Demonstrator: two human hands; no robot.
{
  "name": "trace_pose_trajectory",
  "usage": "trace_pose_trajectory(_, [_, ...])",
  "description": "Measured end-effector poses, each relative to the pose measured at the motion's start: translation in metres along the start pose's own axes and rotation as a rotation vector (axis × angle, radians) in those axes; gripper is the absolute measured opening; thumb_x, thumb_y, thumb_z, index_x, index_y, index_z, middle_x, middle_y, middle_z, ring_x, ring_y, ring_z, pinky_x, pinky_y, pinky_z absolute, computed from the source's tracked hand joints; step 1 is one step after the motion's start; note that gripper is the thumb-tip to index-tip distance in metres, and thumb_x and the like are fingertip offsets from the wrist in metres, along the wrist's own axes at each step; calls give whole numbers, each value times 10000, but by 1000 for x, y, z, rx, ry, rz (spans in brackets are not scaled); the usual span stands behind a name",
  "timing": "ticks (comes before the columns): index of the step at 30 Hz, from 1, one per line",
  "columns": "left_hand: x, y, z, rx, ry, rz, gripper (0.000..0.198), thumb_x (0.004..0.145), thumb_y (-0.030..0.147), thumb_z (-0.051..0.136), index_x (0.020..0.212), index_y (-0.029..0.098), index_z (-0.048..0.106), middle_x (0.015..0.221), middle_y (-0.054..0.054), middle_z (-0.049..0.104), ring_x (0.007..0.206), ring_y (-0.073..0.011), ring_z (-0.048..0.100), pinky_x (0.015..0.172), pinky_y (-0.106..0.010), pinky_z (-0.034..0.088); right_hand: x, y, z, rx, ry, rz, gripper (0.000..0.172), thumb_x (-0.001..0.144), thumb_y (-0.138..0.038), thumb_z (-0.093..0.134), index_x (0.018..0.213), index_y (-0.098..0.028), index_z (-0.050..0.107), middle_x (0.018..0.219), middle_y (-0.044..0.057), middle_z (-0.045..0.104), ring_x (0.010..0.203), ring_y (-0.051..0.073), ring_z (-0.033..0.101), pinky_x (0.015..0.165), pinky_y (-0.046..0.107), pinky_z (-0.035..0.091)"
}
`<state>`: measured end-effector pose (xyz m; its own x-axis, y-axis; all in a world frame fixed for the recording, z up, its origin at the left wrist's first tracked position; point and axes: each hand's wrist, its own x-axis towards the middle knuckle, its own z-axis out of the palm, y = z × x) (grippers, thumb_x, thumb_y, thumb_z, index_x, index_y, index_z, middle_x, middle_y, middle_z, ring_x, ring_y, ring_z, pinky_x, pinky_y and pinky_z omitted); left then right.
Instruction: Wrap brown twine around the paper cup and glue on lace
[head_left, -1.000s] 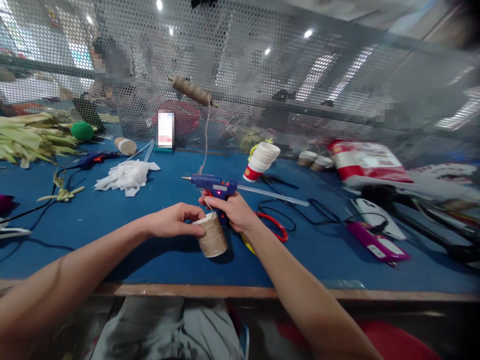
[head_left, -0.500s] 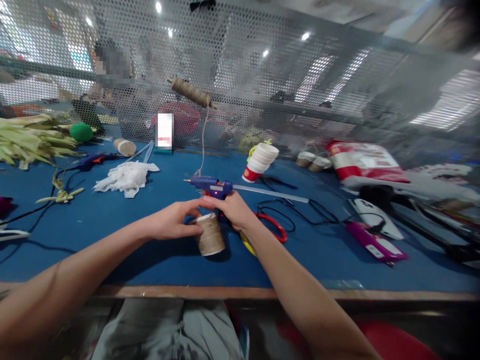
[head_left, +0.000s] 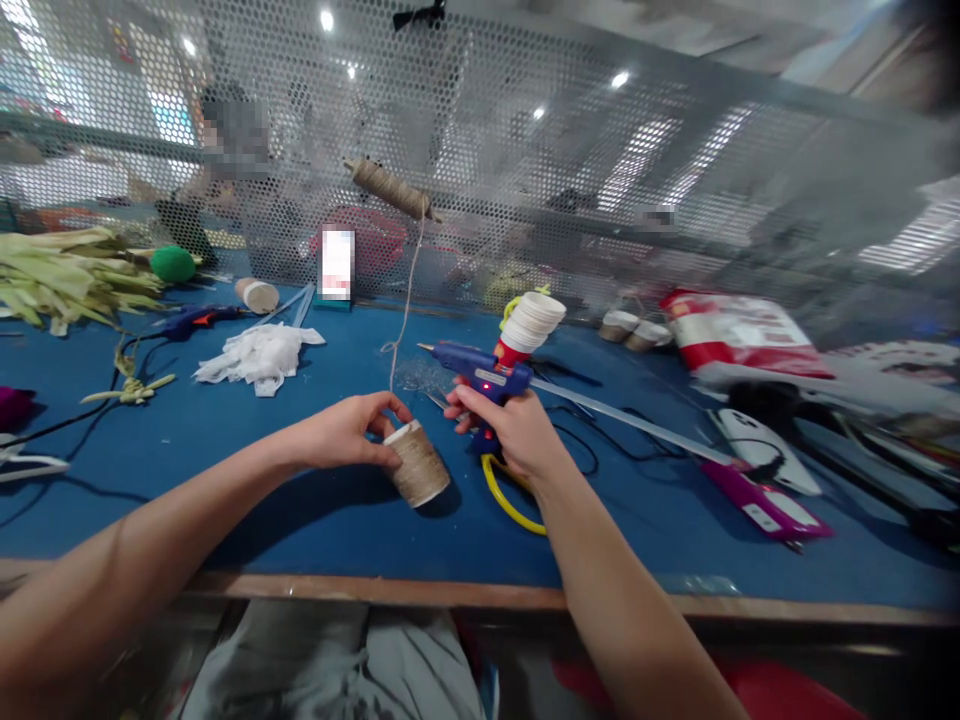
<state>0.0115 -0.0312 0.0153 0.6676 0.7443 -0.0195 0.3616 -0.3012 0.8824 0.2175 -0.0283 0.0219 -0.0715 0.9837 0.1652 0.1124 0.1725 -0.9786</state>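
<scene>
My left hand grips the rim of a small cup wrapped in brown twine, tilted on the blue table. A strand of twine runs up from it to a twine spool hung on the mesh screen. My right hand is closed on the handle of a blue hot glue gun, lifted to the right of the cup. Its nozzle points left and its red light glows. A clear glue stick sticks out behind it.
A stack of paper cups lies behind the glue gun. A yellow cord, black cables, a purple device and a red-and-white bag lie right. White fabric, a second glue gun and green leaves lie left.
My right hand has lifted the glue gun up and to the right, away from the cup. The cup has tilted further under my left hand.
</scene>
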Motion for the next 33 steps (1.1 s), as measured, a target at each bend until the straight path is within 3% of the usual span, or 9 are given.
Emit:
trace_pose_trajectory(4, [4, -11, -9, 33, 188, 26, 346, 646, 215, 593, 944, 150, 430, 742, -11, 602, 690, -129, 554, 626, -233, 409, -6, -3, -6, -175, -52, -8, 251, 688, -391, 595, 743, -147, 576, 536, -4, 572, 382, 73, 473, 365, 197, 373])
trace_pose_trajectory(7, [8, -21, -16, 143, 308, 17, 297, 659, 211, 573, 912, 164, 425, 797, -22, 615, 748, -141, 559, 671, -255, 409, -11, -5, -3, -318, -106, -1, 269, 705, -413, 565, 692, -145, 577, 468, -12, 534, 359, 73, 452, 366, 198, 365])
trace_pose_trajectory(12, [10, -28, -19, 158, 316, -8, 294, 667, 221, 564, 917, 165, 420, 798, -25, 624, 722, -141, 568, 674, -268, 414, -19, -10, 7, -505, -105, 5, 305, 689, -432, 556, 543, -164, 549, 413, -7, 518, 337, 86, 464, 378, 212, 384])
trace_pose_trajectory(33, [9, -25, -17, 216, 293, 23, 306, 684, 232, 554, 946, 171, 409, 762, -8, 619, 707, -139, 565, 659, -257, 401, -22, -6, 5, -684, -114, -58, 317, 714, -407, 538, 484, -195, 487, 372, -13, 488, 350, 122, 484, 405, 253, 395])
